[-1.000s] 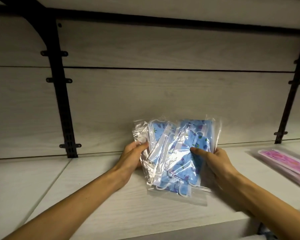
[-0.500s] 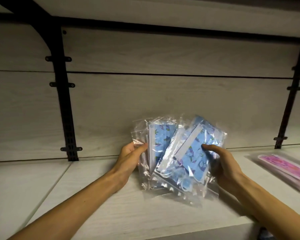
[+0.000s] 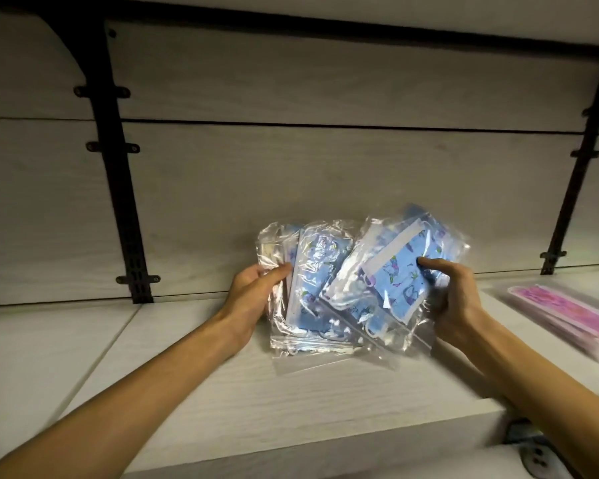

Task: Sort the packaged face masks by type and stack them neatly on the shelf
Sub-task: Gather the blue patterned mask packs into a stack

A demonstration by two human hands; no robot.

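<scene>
The left hand (image 3: 256,292) grips the left edge of a bundle of clear plastic packets (image 3: 308,288), thumb on the front and fingers hidden behind, so that the packets stand nearly upright with their lower edges resting on the shelf (image 3: 222,392). Each packet in that bundle holds a blue printed face mask with a white border; how many packets it contains cannot be told, since the plastic glares and the layers overlap.

The right hand (image 3: 453,299) holds a second group of the same blue-mask packets (image 3: 398,271), thumb pressed on the front face and fingers curled around the back. This group is tilted, its top leaning to the right, and its lower left corner overlaps the front of the bundle in the left hand. The two groups fan apart at the top and touch near the bottom. White ear loops show bunched inside the plastic along the lower left of the tilted group.

Both bare forearms reach in from the lower edge of the view over the front of the shelf.

To the right on the same shelf, well apart from the hands, lies a flat stack of packets with pink masks (image 3: 567,316), blurred. Behind everything is a pale wood-grain back panel (image 3: 325,167) with a black slotted upright (image 3: 125,202) to the left and another (image 3: 571,188) to the right. Another shelf board runs across the top. Below the shelf's front edge at lower right something blue and grey shows, too unclear to name.
</scene>
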